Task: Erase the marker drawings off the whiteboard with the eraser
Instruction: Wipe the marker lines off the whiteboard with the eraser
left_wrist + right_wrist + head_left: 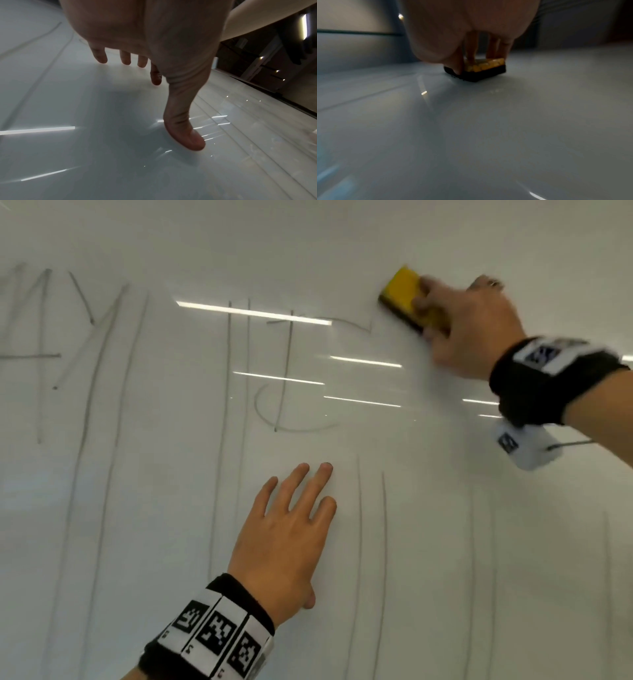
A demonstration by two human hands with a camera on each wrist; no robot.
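Eraser (407, 297) under right hand (469, 326), on whiteboard (171, 508)

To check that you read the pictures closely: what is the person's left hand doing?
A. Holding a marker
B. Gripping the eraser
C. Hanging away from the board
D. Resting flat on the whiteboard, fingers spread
D: the left hand lies open on the whiteboard, while the right hand grips the yellow eraser.

The head view faces the whiteboard (342, 251) close up, looking up along it, both hands in frame. The left wrist view skims the board from under the left hand (145, 33). The right wrist view, lower still, looks past the right hand (471, 27) gripping the eraser (481, 70). All three share the board.
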